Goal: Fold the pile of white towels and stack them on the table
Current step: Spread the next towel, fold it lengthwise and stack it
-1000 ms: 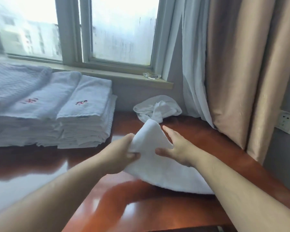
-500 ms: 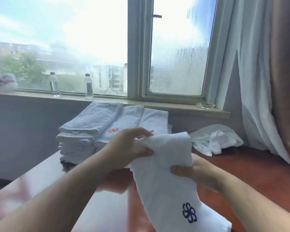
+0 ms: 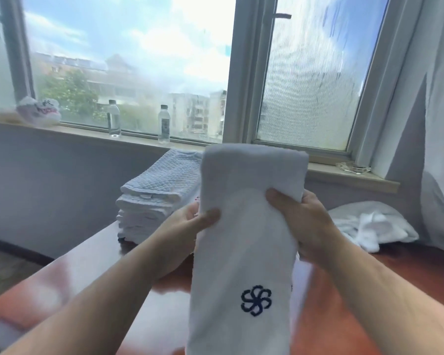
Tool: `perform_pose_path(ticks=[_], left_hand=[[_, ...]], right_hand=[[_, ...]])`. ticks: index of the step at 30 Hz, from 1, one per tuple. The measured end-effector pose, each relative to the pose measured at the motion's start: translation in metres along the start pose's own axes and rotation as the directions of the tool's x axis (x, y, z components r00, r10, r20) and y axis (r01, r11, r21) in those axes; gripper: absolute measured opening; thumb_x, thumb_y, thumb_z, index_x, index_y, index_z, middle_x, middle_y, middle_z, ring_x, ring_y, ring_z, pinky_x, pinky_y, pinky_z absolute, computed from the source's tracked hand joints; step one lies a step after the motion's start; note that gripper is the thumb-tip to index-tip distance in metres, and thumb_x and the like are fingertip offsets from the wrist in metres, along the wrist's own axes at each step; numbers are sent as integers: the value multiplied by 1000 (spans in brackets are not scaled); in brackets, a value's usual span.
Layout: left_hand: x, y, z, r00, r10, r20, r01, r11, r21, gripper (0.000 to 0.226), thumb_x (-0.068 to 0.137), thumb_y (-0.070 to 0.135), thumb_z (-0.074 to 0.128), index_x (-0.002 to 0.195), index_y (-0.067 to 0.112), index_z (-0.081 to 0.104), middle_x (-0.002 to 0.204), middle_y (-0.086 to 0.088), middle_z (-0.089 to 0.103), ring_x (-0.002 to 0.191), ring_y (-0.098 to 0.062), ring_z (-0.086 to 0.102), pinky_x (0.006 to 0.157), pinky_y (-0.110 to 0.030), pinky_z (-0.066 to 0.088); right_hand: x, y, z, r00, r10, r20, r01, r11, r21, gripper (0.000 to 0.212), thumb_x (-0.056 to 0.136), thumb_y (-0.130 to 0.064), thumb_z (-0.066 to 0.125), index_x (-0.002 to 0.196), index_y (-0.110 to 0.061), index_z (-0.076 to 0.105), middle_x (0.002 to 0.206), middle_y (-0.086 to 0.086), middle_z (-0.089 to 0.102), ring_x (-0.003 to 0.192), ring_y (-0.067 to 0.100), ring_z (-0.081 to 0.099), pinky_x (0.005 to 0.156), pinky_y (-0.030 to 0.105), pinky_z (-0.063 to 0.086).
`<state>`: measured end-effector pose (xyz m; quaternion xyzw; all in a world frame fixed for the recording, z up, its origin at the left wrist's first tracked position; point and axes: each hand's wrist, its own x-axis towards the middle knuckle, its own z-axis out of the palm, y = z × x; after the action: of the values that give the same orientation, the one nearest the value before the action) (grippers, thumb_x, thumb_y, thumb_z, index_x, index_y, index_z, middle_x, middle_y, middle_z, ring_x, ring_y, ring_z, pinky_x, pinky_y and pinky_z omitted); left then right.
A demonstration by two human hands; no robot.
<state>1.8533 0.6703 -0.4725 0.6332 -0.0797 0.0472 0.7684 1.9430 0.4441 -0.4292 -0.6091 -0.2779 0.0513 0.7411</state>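
Two hands hold one towel up over the table [image 3: 92,267], a wide reddish-brown top that fills the lower part of the view and runs back to the wall under the window. On its far left side stands the stack of folded towels [image 3: 151,201], neat and squared, with a waffle-textured one on top. On the far right, near the curtain, lies the unfolded heap [image 3: 372,226], loose and crumpled, so the task looks partly done with more folding to come. Between those two, raised in the air and clear of the table, hangs the towel in hand [image 3: 246,239], a long white strip doubled over at its top, with a dark blue flower emblem [image 3: 256,300] low on the side facing the camera. The left hand [image 3: 187,226] grasps its left edge, thumb pressed on the front and fingers curled behind; the right hand [image 3: 308,221] grips the right edge in the same way, thumb in front. My judgement is that the step in hand is the lengthwise fold of this towel, held up to line its edges. The next move likely calls for bringing the hanging lower end up to the top, keeping both edges level, then laying it squarely on the stack.
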Motion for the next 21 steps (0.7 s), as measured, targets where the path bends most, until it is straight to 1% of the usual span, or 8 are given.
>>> perform_pose_path(ticks=[2,4,6,9,13,16,19,21], left_hand=[[3,-14,-7,995,-75,72,79,995,-56,47,85,43,79,124,19,67,127,-20,67,115,-40,66,90,-53,56],[9,-28,-16,986,-150,77,153,987,-41,54,81,42,83,126,18,65,128,-22,66,116,-45,64,97,-66,48],[16,-37,-21,982,-170,82,170,985,3,57,81,42,84,128,19,62,130,-21,65,119,-46,62,98,-73,44],[27,-40,-23,983,-138,119,137,990,24,46,88,36,77,130,22,62,130,-16,66,116,-41,65,83,-53,59],[54,-22,-26,997,-30,-72,37,996,85,29,97,28,64,123,17,65,117,-11,73,103,-27,72,81,-35,59],[84,5,-38,980,2,-197,21,993,113,23,102,28,55,118,16,66,100,-8,77,82,-20,74,64,-28,58],[115,23,-57,956,11,-293,52,977,207,26,103,33,54,117,15,67,97,-10,76,80,-23,73,68,-36,59],[133,23,-67,922,10,-387,125,939,321,26,104,35,53,111,15,68,98,-12,76,83,-26,72,78,-43,59]], right_hand=[[20,-5,7,998,-32,-50,33,999,36,10,84,-24,75,92,-21,81,100,11,78,85,29,76,65,35,60],[42,-7,11,993,-49,-104,57,995,76,9,86,-18,74,91,-15,81,99,11,78,84,29,76,64,35,60],[66,-10,14,991,-48,-128,62,992,111,15,88,-15,73,103,-9,76,103,11,77,88,29,76,66,35,60],[105,-14,12,991,-21,-130,37,991,125,24,94,-13,69,117,-5,69,109,11,76,95,30,75,70,37,61],[163,-20,4,990,22,-140,-7,994,105,30,96,-12,65,124,0,67,112,16,75,100,33,74,76,40,61],[208,-21,2,986,32,-163,-23,998,59,27,93,-11,68,116,2,70,103,16,77,93,31,76,71,38,62],[258,-11,3,982,91,-166,-85,995,45,24,95,-13,66,112,3,70,102,18,76,90,33,76,73,41,62],[287,8,3,971,196,-139,-196,981,12,27,101,-19,58,117,0,68,106,18,76,98,33,74,84,44,61]])
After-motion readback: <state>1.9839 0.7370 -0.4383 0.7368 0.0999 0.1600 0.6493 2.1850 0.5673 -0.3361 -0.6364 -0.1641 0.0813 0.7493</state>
